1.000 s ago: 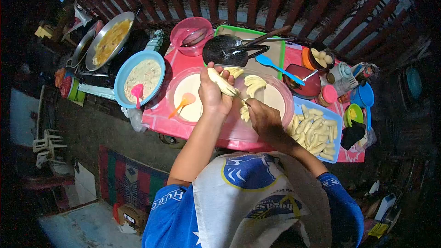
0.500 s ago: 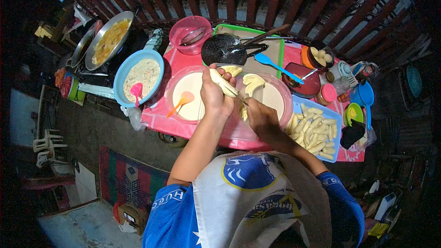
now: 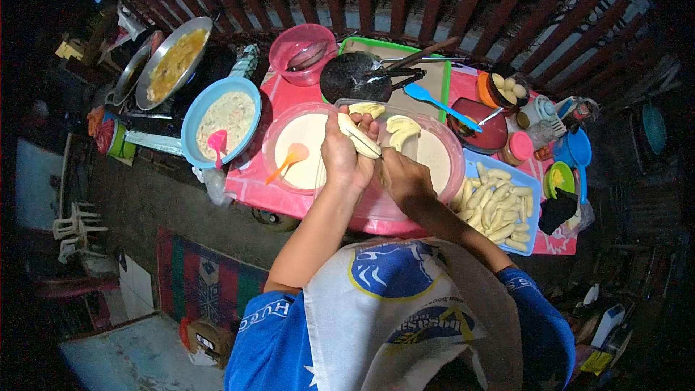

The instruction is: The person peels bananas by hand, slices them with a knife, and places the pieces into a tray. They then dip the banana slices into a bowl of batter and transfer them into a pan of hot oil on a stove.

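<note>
My left hand (image 3: 347,156) is closed around a peeled banana (image 3: 357,136), which has a long slit down its length. At the banana's lower end is my right hand (image 3: 407,179), its fingers pinched on a small knife whose blade is mostly hidden. Both hands are over a clear plastic container (image 3: 373,206). Fanned, sliced bananas (image 3: 402,130) lie in it, with another cut banana (image 3: 368,109) just beyond my left fingers. Several whole peeled bananas (image 3: 496,206) fill a light blue tray (image 3: 532,228) to the right.
A bowl of pale batter (image 3: 297,141) with an orange spoon (image 3: 295,156) stands left of my hands; more batter (image 3: 434,159) is at right. Farther left are a blue basin (image 3: 255,112) and a frying pan (image 3: 208,27). A black pan (image 3: 347,76) and blue spatula (image 3: 441,103) lie behind.
The knife blade, visible between my hands before, is now mostly hidden against the banana. The banana has tilted and shows a lengthwise slit. My right hand has moved slightly up and left.
</note>
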A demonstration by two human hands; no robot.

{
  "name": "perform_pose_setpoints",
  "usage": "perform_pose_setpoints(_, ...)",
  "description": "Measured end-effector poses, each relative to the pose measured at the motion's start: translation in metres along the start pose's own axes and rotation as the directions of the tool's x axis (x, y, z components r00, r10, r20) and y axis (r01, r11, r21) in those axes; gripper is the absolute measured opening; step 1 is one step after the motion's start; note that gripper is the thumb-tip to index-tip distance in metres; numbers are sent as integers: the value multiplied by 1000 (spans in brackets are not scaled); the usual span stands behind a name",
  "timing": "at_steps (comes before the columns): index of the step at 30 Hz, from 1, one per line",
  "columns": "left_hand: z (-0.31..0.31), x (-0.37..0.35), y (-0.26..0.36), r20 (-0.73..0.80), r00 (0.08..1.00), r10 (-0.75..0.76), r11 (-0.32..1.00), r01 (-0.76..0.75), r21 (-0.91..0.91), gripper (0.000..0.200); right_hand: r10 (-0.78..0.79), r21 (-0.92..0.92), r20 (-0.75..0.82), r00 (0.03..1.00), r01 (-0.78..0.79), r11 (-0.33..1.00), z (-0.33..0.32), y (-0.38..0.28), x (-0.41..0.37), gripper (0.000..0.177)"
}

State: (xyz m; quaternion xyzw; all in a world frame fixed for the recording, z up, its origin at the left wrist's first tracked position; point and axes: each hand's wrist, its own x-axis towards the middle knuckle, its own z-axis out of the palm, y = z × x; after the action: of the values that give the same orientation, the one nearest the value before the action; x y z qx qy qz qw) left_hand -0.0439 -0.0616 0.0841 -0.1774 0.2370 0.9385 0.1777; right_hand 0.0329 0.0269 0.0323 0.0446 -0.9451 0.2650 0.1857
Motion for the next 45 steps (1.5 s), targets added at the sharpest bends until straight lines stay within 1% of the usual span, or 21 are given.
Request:
perform_pose_setpoints(1, 1, 0, 1, -30, 1000, -6, 1000, 5, -10, 24, -1, -1, -1, 1000, 1, 1000, 2, 0, 1, 16)
perform_pose_setpoints(2, -1, 1, 2, -30, 1000, -5, 1000, 5, -11, 24, -11, 3, -32, 999, 11, 1000, 4, -1, 2, 17)
perform_pose_setpoints(3, -3, 3, 2, -17, 1000, -15, 1000, 15, -11, 25, -21, 8, -62, 998, 21, 1000, 5, -1, 3, 18)
perform_pose_setpoints(5, -8, 6, 3, -5, 1000, -26, 1000, 26, -13, 25, -30, 3, -66, 997, 30, 1000, 10, 0, 4, 18)
perform_pose_setpoints(7, -12, 7, 3, 53, 997, -63, 997, 65, -36, 26, -40, -5, -70, 997, 40, 999, 13, 0, 5, 18)
perform_pose_setpoints(8, -14, 8, 4, 53, 997, -61, 997, 63, -38, 26, -46, 9, -87, 995, 47, 999, 14, -1, 6, 18)
perform_pose_setpoints(10, -17, 11, 7, -26, 995, -97, 995, 97, 20, 25, -56, 21, -103, 993, 58, 998, 17, -2, 8, 18)
perform_pose_setpoints(15, -19, 8, 8, -18, 993, -115, 993, 116, 36, 23, -72, 16, -135, 988, 75, 997, 24, 0, 9, 20)
perform_pose_setpoints(19, -20, 9, 7, -28, 994, -108, 994, 108, 17, 22, -54, 10, -81, 995, 55, 998, 22, 0, 9, 23)
perform_pose_setpoints(21, -17, 6, 9, -17, 993, -113, 993, 113, 13, 22, -42, 63, -60, 997, 46, 997, 16, -3, 9, 27)
perform_pose_setpoints(23, -16, 5, 10, -5, 993, -117, 993, 117, 7, 22, -22, 76, -35, 999, 25, 997, 12, -5, 7, 26)
perform_pose_setpoints(25, -17, 5, 7, 3, 994, -108, 994, 108, 17, 22, 2, 90, -8, 1000, -2, 996, 12, -5, 5, 26)
perform_pose_setpoints(27, -15, 3, 5, -11, 995, -104, 994, 104, 28, 22, 64, 29, 44, 997, -66, 997, 15, -4, 7, 21)
perform_pose_setpoints(28, -14, 2, 5, -26, 995, -99, 994, 100, 41, 22, 64, 28, 44, 997, -65, 997, 17, -3, 7, 21)
perform_pose_setpoints(30, -14, 1, 2, -39, 996, -83, 996, 85, 35, 23, 64, 62, 37, 997, -67, 996, 19, -2, 7, 18)
perform_pose_setpoints(35, -13, 1, 0, -50, 998, -26, 999, 29, 42, 25, 91, 107, 40, 995, -94, 990, 20, -4, 10, 16)
perform_pose_setpoints(37, -13, 1, -1, -55, 998, 33, 998, -30, 63, 26, 103, 126, 47, 994, -108, 986, 22, -4, 11, 16)
perform_pose_setpoints(39, -16, 3, -2, -42, 998, 53, 996, -50, 68, 26, 132, 52, 119, 984, -139, 989, 25, -3, 11, 16)
perform_pose_setpoints(41, -16, 3, -2, -26, 997, 72, 995, -70, 73, 26, 125, 49, 109, 986, -131, 990, 24, -5, 12, 17)
perform_pose_setpoints(43, -13, 0, -1, -50, 994, 92, 995, -90, 50, 26, 117, 45, 99, 988, -122, 992, 19, -8, 12, 17)
perform_pose_setpoints(45, -17, 7, 1, -32, 995, 90, 996, -89, 22, 27, 94, -9, 93, 991, -94, 996, 12, -12, 12, 17)
